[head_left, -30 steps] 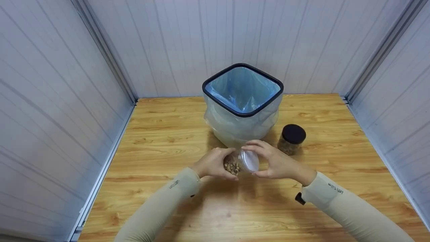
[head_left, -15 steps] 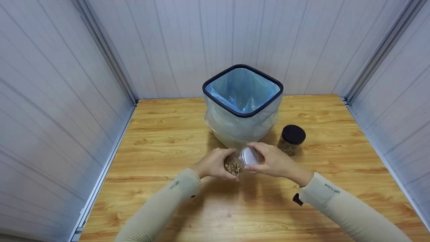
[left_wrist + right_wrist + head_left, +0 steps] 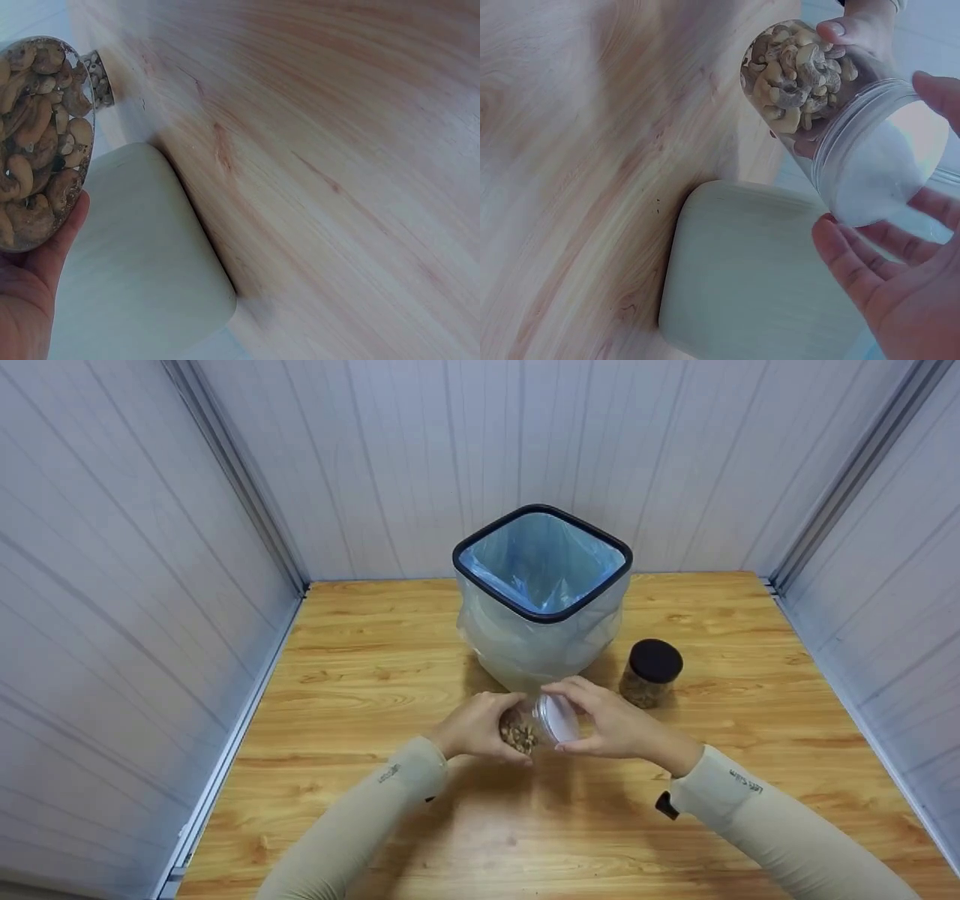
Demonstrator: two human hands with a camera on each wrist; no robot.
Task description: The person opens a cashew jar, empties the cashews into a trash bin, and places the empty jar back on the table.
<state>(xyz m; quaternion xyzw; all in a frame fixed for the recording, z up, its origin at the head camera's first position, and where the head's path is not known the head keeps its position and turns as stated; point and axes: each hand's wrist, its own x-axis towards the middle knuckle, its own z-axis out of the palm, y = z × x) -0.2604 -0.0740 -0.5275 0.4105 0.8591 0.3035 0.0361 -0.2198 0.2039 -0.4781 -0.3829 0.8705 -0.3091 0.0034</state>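
Observation:
My left hand [image 3: 480, 726] grips a clear plastic jar [image 3: 799, 82] tilted on its side, thumb and fingers round its body. Cashew nuts [image 3: 37, 135] lie inside, seen through the base in the left wrist view. The jar's pale round lid [image 3: 559, 718] faces right. Around its edge curl the thumb and fingers of my right hand [image 3: 619, 727]; in the right wrist view the fingertips [image 3: 829, 232] meet the lower rim. Both hands hold the jar above the table, in front of the bin.
Behind the jar stands a pale waste bin [image 3: 540, 649] with a black rim [image 3: 545, 617] and a blue liner bag [image 3: 517, 544]. A dark-lidded jar [image 3: 651, 671] is upright to its right. Panelled walls [image 3: 405, 472] border the wooden table [image 3: 360, 660].
My right thumb swings left across the lid, then back right; the fingers shift round its edge. The left hand and the jar stay nearly in place.

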